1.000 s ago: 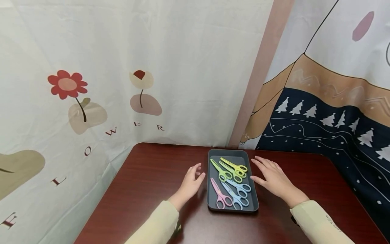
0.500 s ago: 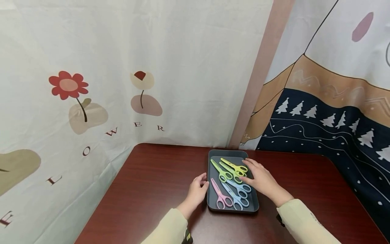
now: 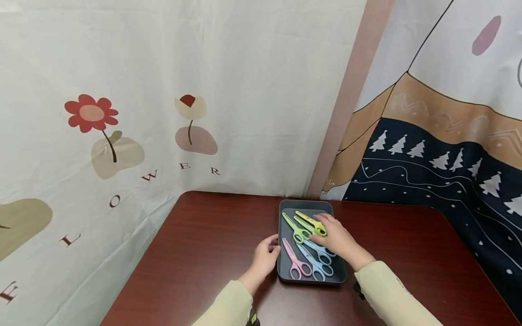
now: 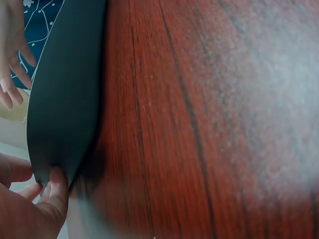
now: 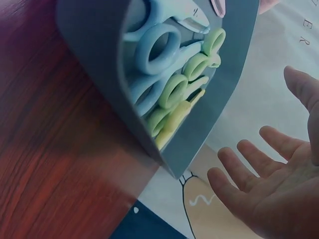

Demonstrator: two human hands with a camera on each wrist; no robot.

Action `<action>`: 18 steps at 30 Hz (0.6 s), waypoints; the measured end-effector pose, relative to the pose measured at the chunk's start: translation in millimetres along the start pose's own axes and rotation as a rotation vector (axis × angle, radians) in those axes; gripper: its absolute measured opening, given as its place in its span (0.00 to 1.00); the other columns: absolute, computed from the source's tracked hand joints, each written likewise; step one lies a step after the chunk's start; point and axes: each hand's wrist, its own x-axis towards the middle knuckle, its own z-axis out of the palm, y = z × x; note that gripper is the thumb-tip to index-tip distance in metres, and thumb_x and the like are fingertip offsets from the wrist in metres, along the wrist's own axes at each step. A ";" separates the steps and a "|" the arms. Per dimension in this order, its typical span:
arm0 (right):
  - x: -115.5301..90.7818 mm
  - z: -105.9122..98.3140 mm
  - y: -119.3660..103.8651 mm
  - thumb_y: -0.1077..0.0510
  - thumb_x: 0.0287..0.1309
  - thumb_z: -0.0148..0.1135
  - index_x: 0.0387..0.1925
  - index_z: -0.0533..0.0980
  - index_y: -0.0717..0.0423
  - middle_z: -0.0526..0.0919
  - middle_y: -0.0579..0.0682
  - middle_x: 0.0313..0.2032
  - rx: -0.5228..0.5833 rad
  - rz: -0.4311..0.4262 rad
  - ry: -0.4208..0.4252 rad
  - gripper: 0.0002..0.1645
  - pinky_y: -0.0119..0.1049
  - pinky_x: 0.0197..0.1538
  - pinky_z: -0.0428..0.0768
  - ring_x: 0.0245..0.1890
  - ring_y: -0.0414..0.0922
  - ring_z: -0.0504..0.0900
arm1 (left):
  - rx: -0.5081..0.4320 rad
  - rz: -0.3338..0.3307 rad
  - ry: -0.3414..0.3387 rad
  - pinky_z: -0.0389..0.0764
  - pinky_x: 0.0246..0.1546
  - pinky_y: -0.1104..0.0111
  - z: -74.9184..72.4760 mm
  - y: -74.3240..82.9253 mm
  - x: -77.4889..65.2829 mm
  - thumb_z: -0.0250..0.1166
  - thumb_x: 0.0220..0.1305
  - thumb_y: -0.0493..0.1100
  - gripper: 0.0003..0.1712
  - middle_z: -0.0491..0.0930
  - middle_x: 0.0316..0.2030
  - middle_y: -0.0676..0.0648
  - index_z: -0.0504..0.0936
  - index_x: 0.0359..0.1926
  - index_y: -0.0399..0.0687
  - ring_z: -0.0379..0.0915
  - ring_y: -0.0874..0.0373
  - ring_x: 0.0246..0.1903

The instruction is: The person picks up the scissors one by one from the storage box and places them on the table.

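Note:
A dark grey tray point(image 3: 290, 208) on the table holds several scissors: yellow scissors point(image 3: 309, 220) at the far right, green scissors point(image 3: 290, 223), blue scissors point(image 3: 311, 258) and pink scissors point(image 3: 291, 254). My left hand point(image 3: 263, 262) touches the tray's left wall; in the left wrist view its thumb point(image 4: 58, 181) lies against the outside of the tray point(image 4: 67, 89). My right hand point(image 3: 338, 239) is over the tray's right side, by the yellow scissors' handles, hiding part of the green and blue ones. In the right wrist view its fingers point(image 5: 239, 172) are spread, holding nothing.
The tray stands on a dark red wooden table point(image 3: 220, 235), near its far edge. Behind the table hangs a pale curtain point(image 3: 253, 90) with printed flowers and letters. A darker printed cloth point(image 3: 420, 167) with trees hangs at the right.
My right hand has moved left from beside the tray to over the yellow scissors, which have shifted slightly left. My left hand has moved right to the tray's left wall.

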 end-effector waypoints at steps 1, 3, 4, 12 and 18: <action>1.6 0.8 -1.0 0.44 0.53 0.66 0.65 0.65 0.55 0.65 0.61 0.65 0.006 0.001 0.001 0.41 0.61 0.60 0.68 0.63 0.60 0.66 | 0.004 -0.003 0.002 0.80 0.37 0.68 0.3 0.3 -0.1 0.60 0.60 0.30 0.20 0.81 0.45 0.37 0.76 0.55 0.32 0.80 0.48 0.41; 5.1 2.6 -3.1 0.45 0.53 0.66 0.65 0.66 0.56 0.66 0.61 0.64 0.017 0.000 0.002 0.40 0.60 0.60 0.68 0.62 0.59 0.66 | 0.009 -0.008 0.006 0.80 0.37 0.69 0.6 1.0 -0.1 0.60 0.60 0.30 0.20 0.81 0.45 0.37 0.76 0.55 0.33 0.80 0.49 0.41; 7.2 3.8 -4.4 0.45 0.53 0.66 0.64 0.66 0.57 0.67 0.60 0.64 0.026 0.005 0.002 0.40 0.59 0.60 0.68 0.62 0.59 0.67 | 0.011 -0.007 0.009 0.80 0.37 0.69 0.4 1.2 0.0 0.60 0.60 0.30 0.20 0.81 0.45 0.37 0.76 0.55 0.33 0.81 0.49 0.41; 23.6 19.1 -10.6 0.48 0.53 0.68 0.63 0.67 0.60 0.68 0.62 0.62 0.033 0.034 -0.011 0.39 0.57 0.60 0.69 0.61 0.59 0.68 | 0.021 -0.010 0.012 0.80 0.37 0.68 0.1 4.4 -1.4 0.60 0.60 0.30 0.20 0.81 0.45 0.37 0.76 0.55 0.33 0.81 0.49 0.41; 29.7 29.2 -19.1 0.48 0.51 0.68 0.63 0.67 0.60 0.67 0.63 0.62 0.052 0.098 -0.045 0.41 0.57 0.61 0.68 0.61 0.60 0.68 | 0.028 -0.009 0.025 0.79 0.36 0.68 0.7 3.9 -2.0 0.61 0.59 0.30 0.20 0.82 0.43 0.38 0.77 0.54 0.34 0.81 0.50 0.39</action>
